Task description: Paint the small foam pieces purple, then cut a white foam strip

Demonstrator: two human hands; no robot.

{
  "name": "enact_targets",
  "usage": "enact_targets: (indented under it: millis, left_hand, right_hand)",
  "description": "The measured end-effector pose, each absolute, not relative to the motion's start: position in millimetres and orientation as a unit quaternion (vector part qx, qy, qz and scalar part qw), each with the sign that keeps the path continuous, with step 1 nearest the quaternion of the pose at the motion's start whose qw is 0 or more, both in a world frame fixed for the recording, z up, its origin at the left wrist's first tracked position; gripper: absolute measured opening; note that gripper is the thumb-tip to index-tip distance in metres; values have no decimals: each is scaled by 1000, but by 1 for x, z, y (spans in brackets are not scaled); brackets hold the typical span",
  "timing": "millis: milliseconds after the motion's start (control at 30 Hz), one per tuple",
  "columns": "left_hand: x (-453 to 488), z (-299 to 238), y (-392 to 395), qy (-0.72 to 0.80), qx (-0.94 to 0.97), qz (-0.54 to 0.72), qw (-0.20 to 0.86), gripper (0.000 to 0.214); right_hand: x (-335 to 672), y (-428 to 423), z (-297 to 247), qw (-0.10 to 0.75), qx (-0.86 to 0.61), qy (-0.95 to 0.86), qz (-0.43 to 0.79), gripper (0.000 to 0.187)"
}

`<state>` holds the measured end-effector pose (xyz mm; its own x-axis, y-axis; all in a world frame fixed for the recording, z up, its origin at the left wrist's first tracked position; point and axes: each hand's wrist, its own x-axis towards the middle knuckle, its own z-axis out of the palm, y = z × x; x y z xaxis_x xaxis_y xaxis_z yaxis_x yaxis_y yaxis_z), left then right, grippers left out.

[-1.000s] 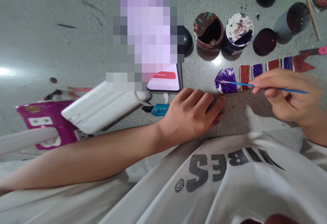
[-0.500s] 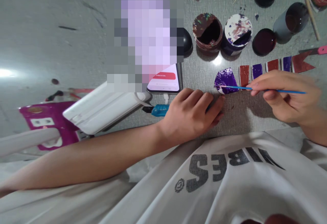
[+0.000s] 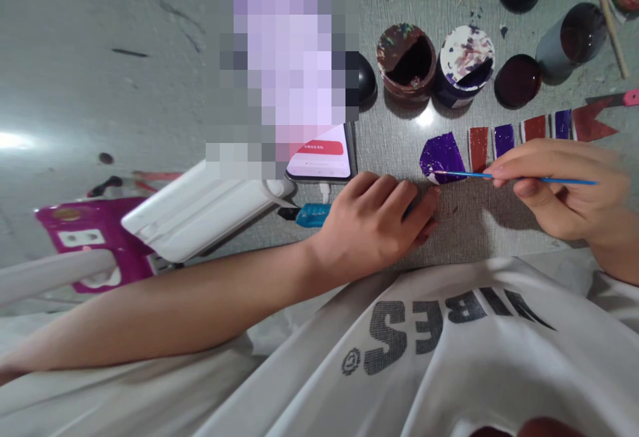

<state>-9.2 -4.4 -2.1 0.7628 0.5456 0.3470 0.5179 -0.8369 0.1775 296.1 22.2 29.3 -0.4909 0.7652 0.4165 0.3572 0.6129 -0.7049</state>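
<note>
My right hand (image 3: 569,181) is closed in a pinch on a thin blue paintbrush (image 3: 474,174). The brush tip touches a small cut piece (image 3: 443,154) coated in wet purple paint, near a bare white patch at its lower left. Curled over the table, my left hand (image 3: 379,214) has its index fingertip on the lower edge of that purple piece, holding it down. Partly hidden beneath the left hand lies a blue utility knife (image 3: 312,215). Beyond my right hand runs a row of painted strips, a brown-red strip (image 3: 478,147) and a purple strip (image 3: 504,140) among them.
A brown paint jar (image 3: 407,91) and a purple paint jar (image 3: 462,94) stand behind the piece. Right of them are a dark red lid (image 3: 516,82) and a cup (image 3: 566,48). Leftward lie a phone (image 3: 319,167), a white power bank (image 3: 194,214) and a magenta socket strip (image 3: 100,224).
The brush tip has shifted slightly right and down across the purple piece. My left hand stays in place.
</note>
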Motion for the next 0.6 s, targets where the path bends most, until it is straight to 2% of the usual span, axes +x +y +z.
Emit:
enact_targets:
  millis: [233, 333, 433, 600]
  left_hand:
    - [-10, -3, -5, 282, 937, 205, 36, 29]
    - [-10, -3, -6, 283, 936, 204, 47, 29]
    - [-11, -4, -6, 294, 931, 201, 76, 30]
    - [-11, -4, -5, 287, 935, 202, 54, 29]
  right_hand:
    - [294, 23, 40, 391, -327, -817, 271, 15]
    - [293, 16, 49, 355, -380, -802, 294, 13]
    - [286, 11, 61, 317, -440, -779, 314, 21]
    - [252, 20, 71, 358, -448, -758, 310, 27]
